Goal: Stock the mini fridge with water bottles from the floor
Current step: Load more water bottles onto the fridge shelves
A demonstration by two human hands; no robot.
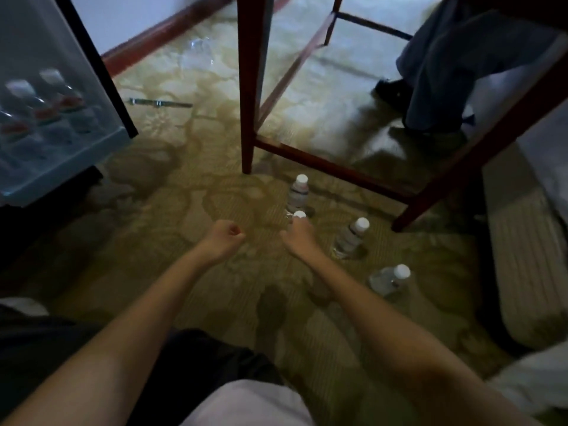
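Several clear water bottles with white caps stand on the patterned carpet. My right hand (298,233) is closed around one bottle, of which only the white cap (299,214) shows above my fingers. Behind it stands a second bottle (297,193), to the right a third (350,238), and nearer me a fourth bottle (388,279). My left hand (226,236) hovers over bare carpet as an empty fist. The open fridge door (58,124) at the left holds several bottles in its shelf.
A dark red wooden chair frame (247,87) stands just behind the bottles. Another person's legs in blue trousers (436,72) are at the upper right. A mattress edge (522,256) runs along the right. A metal strip (159,103) lies on the carpet.
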